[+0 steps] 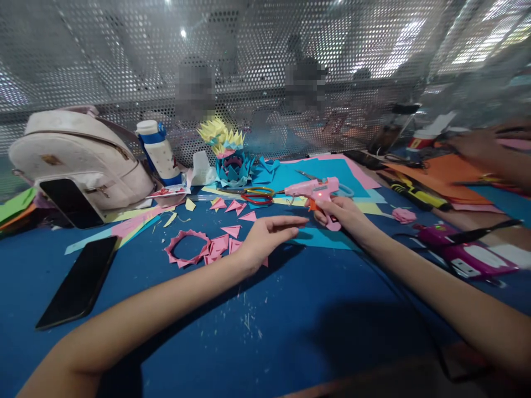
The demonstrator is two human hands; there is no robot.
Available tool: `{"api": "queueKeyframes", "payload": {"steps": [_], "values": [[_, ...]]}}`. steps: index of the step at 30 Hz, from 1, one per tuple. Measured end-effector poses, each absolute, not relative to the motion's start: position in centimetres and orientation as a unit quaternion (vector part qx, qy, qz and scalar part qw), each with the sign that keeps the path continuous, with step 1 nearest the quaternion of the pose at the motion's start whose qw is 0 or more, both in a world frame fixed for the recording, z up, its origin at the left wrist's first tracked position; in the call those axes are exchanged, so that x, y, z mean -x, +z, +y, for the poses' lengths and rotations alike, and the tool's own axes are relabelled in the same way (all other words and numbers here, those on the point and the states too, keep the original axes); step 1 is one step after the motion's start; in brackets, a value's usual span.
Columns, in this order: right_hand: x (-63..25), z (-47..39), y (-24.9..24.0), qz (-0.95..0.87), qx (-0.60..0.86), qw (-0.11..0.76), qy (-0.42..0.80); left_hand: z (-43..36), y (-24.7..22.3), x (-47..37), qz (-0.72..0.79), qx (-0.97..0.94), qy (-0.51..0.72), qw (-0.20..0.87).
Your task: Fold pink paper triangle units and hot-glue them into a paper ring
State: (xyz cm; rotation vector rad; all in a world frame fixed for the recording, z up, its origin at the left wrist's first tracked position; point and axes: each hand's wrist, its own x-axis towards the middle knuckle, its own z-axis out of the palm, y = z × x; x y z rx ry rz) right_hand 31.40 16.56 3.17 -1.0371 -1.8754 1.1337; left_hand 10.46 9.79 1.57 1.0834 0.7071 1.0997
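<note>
My right hand (346,213) grips a pink hot glue gun (313,190) by its handle, near the orange trigger; the nozzle points left. A small red light glows on the gun's side. My left hand (267,240) hovers over the table with its fingers stretched out toward the gun, and nothing shows in it. Beneath and left of that hand lie folded pink paper triangles (231,231) and a pink paper ring (187,249) with a pointed edge. Scissors (259,194) with red and yellow handles rest just beyond, left of the nozzle.
A blue-and-yellow folded paper piece (233,166) stands by the perforated metal panel (257,66). Leftward are a bottle (157,152), a pale backpack (78,155) and two phones (81,282). Rightward lie a yellow-black tool (415,190), a purple case (477,254) and a co-worker's blurred arm (489,152).
</note>
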Motion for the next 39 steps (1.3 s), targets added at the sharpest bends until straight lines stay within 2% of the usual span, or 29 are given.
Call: {"api": "queueKeyframes", "payload": {"steps": [8,19,28,39], "values": [[-31.5,16.6,2.5,-0.735,0.397,0.344,0.429,10.5,1.2,-10.1,0.328,-0.399,0.558,0.649],[-31.1,16.1,2.6,-0.744,0.379,0.345,0.429,11.5,2.6,-10.9,0.379,-0.423,0.59,0.575],[-30.3,14.7,3.2,-0.781,0.406,0.346,0.323,11.6,1.5,-12.5,0.4,-0.353,0.589,0.607],[-29.6,13.8,2.7,-0.777,0.432,0.351,0.293,11.3,1.9,-13.8,0.385,-0.306,0.601,0.63]]}}
